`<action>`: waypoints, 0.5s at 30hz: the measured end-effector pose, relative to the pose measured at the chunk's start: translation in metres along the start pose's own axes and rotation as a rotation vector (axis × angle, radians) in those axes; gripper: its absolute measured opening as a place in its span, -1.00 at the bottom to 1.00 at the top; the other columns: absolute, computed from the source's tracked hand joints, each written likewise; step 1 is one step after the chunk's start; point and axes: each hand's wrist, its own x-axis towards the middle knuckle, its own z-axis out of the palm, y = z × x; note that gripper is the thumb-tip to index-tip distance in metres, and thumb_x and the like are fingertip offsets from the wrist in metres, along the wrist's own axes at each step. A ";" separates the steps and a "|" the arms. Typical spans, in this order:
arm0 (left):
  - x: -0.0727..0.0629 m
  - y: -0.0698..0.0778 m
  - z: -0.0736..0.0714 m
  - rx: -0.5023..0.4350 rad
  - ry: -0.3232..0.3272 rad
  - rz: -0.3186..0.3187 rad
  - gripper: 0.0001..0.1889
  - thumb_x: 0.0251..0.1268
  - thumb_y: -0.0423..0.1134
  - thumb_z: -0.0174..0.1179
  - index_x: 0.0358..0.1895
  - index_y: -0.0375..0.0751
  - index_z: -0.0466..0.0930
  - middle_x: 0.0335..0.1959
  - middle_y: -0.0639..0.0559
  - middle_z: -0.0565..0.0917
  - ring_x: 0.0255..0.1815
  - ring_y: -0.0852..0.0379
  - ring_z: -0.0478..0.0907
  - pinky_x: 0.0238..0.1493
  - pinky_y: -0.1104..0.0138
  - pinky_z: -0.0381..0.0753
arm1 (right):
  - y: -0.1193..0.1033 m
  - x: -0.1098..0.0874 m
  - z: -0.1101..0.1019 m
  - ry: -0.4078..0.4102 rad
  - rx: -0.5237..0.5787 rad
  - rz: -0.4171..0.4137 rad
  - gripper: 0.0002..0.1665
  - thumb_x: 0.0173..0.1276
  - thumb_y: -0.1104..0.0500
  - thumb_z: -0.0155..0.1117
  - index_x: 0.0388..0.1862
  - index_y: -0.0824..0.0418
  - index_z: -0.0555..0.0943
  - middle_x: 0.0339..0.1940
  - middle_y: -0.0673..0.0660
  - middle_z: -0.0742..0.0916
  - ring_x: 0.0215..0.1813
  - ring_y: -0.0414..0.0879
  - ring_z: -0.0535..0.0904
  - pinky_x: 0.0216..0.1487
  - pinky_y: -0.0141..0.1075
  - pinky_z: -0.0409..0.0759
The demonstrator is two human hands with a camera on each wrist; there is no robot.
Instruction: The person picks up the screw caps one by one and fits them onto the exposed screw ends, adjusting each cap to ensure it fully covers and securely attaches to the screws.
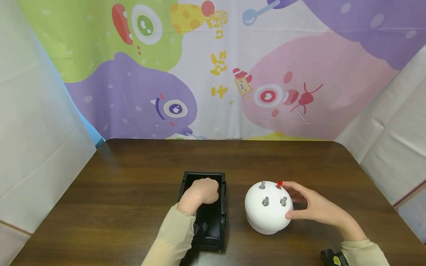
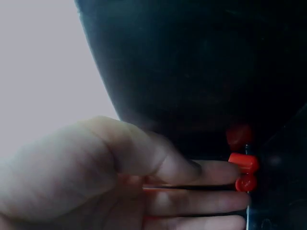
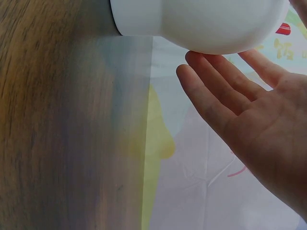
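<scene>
A white domed piece (image 1: 267, 216) stands on the table, with three bare grey pegs (image 1: 265, 201) on its top and a red cap (image 1: 279, 183) on a further peg at the back right. My right hand (image 1: 314, 207) holds the dome from its right side, thumb at the front and fingers toward the back. In the right wrist view the fingertips (image 3: 192, 56) meet its curved wall. My left hand (image 1: 204, 190) reaches down into a black tray (image 1: 222, 229). In the left wrist view its extended fingers (image 2: 196, 201) lie right at several small red pieces (image 2: 245, 165).
Dark pieces (image 1: 201, 227) lie in the near end of the tray. The brown wooden table (image 1: 116, 199) runs back to a printed cloth (image 1: 229, 122). A black wrist device (image 1: 332, 257) sits by the right sleeve.
</scene>
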 end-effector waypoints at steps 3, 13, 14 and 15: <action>0.000 0.001 0.000 0.008 0.027 0.007 -0.82 0.26 -0.34 -0.03 -0.38 -0.24 0.57 -0.52 -0.01 0.51 -0.66 0.16 0.20 -0.59 0.34 0.21 | 0.000 0.000 0.000 -0.001 -0.001 0.000 -0.16 -0.01 0.14 0.45 0.26 0.05 0.28 0.17 0.10 0.48 0.09 -0.32 0.45 0.02 -0.35 0.49; 0.003 0.001 0.001 -0.022 -0.003 0.011 -0.80 0.26 -0.36 -0.05 -0.52 -0.15 0.46 -0.71 0.05 0.26 -0.73 0.16 0.13 -0.63 0.36 0.17 | -0.001 -0.001 -0.001 -0.002 -0.012 0.050 -0.15 -0.01 0.11 0.45 0.27 0.12 0.27 0.18 0.10 0.47 0.07 -0.35 0.45 0.01 -0.34 0.50; 0.003 0.001 0.001 -0.027 -0.008 0.012 -0.78 0.26 -0.37 -0.05 -0.56 -0.15 0.44 -0.72 0.05 0.24 -0.74 0.17 0.11 -0.64 0.36 0.16 | -0.001 -0.001 -0.001 -0.004 -0.015 0.041 -0.15 0.00 0.12 0.44 0.27 0.13 0.27 0.17 0.12 0.48 0.08 -0.33 0.45 0.01 -0.33 0.50; 0.002 0.002 0.001 -0.030 -0.010 0.013 -0.76 0.26 -0.37 -0.05 -0.58 -0.15 0.43 -0.72 0.05 0.24 -0.74 0.17 0.10 -0.64 0.36 0.16 | -0.001 -0.001 -0.002 -0.003 -0.014 0.038 -0.15 0.00 0.12 0.44 0.27 0.13 0.27 0.18 0.12 0.48 0.08 -0.33 0.45 0.01 -0.34 0.50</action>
